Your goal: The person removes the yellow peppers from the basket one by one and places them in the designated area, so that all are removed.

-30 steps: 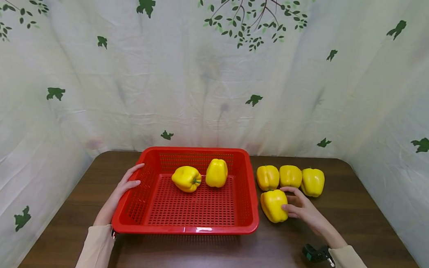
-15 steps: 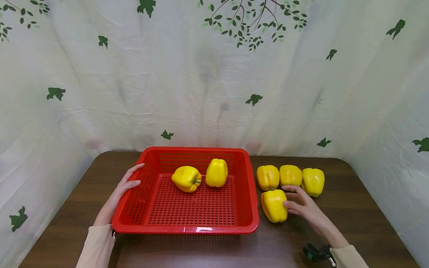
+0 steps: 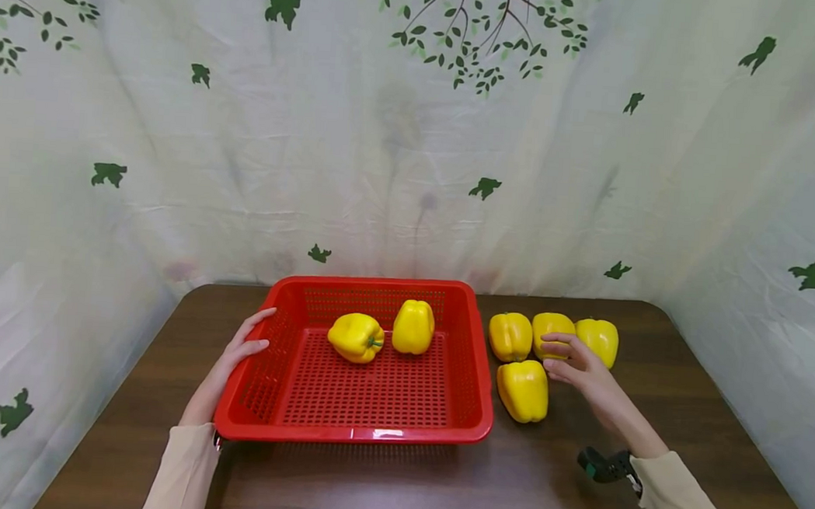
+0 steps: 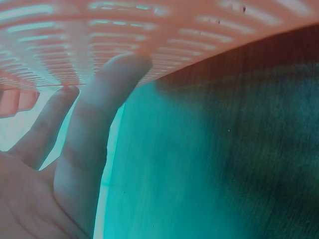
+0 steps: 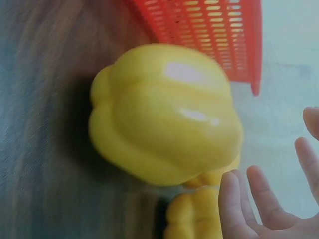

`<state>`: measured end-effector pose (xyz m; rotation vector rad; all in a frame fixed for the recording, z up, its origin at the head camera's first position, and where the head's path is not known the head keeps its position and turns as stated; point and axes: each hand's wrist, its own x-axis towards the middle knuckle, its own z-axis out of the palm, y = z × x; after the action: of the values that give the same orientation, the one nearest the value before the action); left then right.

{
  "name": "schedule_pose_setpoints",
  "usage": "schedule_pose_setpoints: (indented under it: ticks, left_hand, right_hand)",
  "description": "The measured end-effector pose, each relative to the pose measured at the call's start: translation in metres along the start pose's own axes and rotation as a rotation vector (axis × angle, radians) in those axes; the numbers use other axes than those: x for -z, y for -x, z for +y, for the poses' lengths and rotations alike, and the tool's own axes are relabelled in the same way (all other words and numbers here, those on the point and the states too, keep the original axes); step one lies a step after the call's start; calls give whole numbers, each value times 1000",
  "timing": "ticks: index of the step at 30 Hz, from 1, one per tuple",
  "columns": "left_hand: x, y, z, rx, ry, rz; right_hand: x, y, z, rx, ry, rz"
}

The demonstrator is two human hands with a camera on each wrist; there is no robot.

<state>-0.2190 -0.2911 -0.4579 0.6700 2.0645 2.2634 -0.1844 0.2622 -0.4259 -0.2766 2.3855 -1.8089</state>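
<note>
My left hand (image 3: pixel 235 354) holds the left rim of a red plastic basket (image 3: pixel 350 438); in the left wrist view, its fingers (image 4: pixel 84 134) lie against the slotted outer wall. Inside the basket are two yellow bell peppers, one on its side (image 3: pixel 356 338) and another (image 3: pixel 413 327) to its right. Right of the basket, my right hand (image 3: pixel 585 378) hovers over the table, fingers spread and holding nothing. Its fingertips are close to the front bell pepper (image 3: pixel 523 391) and overlap the back row. The right wrist view shows that front pepper (image 5: pixel 164 114) large, beside the loose fingers.
Behind the front pepper stands a row of three bell peppers: left (image 3: pixel 511 337), middle (image 3: pixel 552 329) and right (image 3: pixel 599 340). Everything rests on a dark wooden table (image 3: pixel 337 491). A pale curtain (image 3: pixel 399 168) with leaf prints hangs behind and at both sides.
My right hand has drawn off the front pepper, upward and slightly right, and its fingers have come away from it. The left hand, basket and peppers stay where they were.
</note>
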Motion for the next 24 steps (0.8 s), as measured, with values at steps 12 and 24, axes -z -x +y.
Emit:
schedule_pose_setpoints:
  ticks: [12,24]
  left_hand:
    - [-1,3,2,60,42,-8]
    - [0,0,-1,-10,32,-12]
  right_hand:
    - [-18,-16,-25,64,-31,-62]
    - [-44,-34,-48,75,-99,-139]
